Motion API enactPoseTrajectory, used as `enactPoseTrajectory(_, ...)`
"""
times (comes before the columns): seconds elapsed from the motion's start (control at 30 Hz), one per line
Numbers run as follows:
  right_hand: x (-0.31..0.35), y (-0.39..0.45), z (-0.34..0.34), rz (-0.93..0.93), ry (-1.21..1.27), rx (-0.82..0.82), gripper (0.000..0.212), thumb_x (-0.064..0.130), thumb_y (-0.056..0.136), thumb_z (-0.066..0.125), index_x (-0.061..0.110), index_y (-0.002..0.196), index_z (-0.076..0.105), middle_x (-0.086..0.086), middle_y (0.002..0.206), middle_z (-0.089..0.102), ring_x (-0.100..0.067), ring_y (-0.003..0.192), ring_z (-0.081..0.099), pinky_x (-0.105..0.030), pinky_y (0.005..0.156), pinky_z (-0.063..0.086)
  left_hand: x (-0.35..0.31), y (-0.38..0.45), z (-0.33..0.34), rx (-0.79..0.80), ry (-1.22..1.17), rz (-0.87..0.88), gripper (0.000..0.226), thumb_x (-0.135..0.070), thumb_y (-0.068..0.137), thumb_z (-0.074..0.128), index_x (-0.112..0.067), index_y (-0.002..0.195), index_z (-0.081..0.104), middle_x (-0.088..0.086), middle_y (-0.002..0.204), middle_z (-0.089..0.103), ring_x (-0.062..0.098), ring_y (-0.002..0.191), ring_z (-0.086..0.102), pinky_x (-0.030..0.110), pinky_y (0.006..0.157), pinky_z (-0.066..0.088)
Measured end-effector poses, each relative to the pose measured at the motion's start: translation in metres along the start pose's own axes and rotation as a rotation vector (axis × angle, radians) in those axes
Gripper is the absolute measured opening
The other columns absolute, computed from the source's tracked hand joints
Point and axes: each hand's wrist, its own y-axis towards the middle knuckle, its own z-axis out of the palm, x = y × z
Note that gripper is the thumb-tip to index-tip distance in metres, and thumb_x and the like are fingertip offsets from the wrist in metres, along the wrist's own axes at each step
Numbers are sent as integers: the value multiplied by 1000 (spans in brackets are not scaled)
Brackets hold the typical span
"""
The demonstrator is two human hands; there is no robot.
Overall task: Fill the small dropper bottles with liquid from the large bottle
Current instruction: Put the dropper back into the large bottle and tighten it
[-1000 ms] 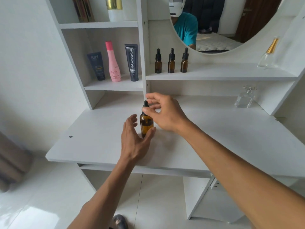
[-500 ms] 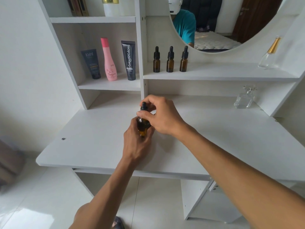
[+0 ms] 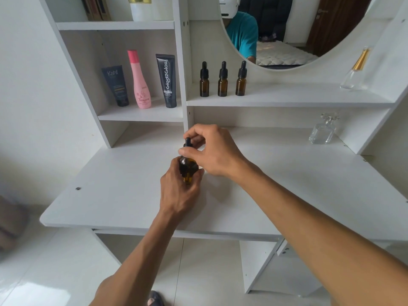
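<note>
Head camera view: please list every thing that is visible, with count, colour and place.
large dropper bottle: 1, amber with black cap, on the desk, held
small dropper bottles: 3, amber with black caps, in a row on the shelf under the mirror
tubes: 2, dark, left shelf
pink bottle: 1, between the tubes
clear glass bottles: 2, far right, one on the desk, one with a gold neck on the shelf above
mirror: 1, round, top
desk: 1, white
left hand: around the large bottle's body
right hand: on its cap

On the far left shelf: "Kahf" on the dark tube (image 3: pixel 115 85), what looks like "Tamara" on the pink bottle (image 3: pixel 139 81), "Glad2Glow" on the black tube (image 3: pixel 167 80).
</note>
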Motion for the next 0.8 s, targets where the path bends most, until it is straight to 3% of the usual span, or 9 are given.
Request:
enactPoseTrajectory(0.13, -1, 0, -1, -2, 31, 45, 28, 17, 88, 73, 19, 116, 70, 5, 109, 73, -9, 101, 68, -19, 89, 53, 1, -1, 1, -13, -14, 10, 27, -27, 91, 70, -20, 113, 57, -5, 91, 71, 5, 76, 61, 4, 62, 40)
enactPoseTrajectory(0.2, -1, 1, -1, -3, 36, 40, 24, 15, 88, 73, 18, 112, 71, 4, 105, 74, -8, 100, 68, -20, 89, 54, 0, -2, 1, -14, -24, 15, 28, -26, 91, 70, -20, 115, 58, -7, 94, 71, 8, 80, 61, 5, 65, 41)
enactPoseTrajectory(0.37, 0, 2, -1, -2, 4, 13, 29, 26, 83, 80, 18, 110, 72, 1, 97, 72, -12, 91, 68, -18, 81, 50, -1, -3, 2, -16, -25, 9, 25, -27, 93, 71, -24, 111, 55, -9, 94, 67, 12, 84, 62, 23, 77, 44)
enactPoseTrajectory(0.57, 0, 2, -4, -3, 4, 74, 30, 14, 88, 72, 19, 117, 71, 1, 108, 74, -10, 101, 68, -19, 90, 52, 2, -2, 2, -24, -35, 10, 29, -27, 91, 71, -19, 116, 59, -5, 94, 73, 11, 85, 64, 11, 68, 41)
enactPoseTrajectory(0.73, 0, 3, -4, -8, -7, 39, 32, 24, 84, 79, 19, 115, 72, 2, 101, 73, -11, 94, 68, -12, 78, 47, 2, -2, 3, -23, -23, -4, 27, -30, 91, 71, -20, 113, 58, -7, 94, 72, 11, 84, 63, 16, 69, 41)
enactPoseTrajectory(0.8, 0, 3, -6, -5, 13, 58, 31, 20, 86, 76, 19, 116, 71, 2, 107, 73, -9, 97, 68, -11, 83, 49, 4, -1, 4, -27, -21, -1, 27, -33, 91, 71, -21, 112, 59, -6, 92, 73, 13, 84, 64, 13, 66, 40)
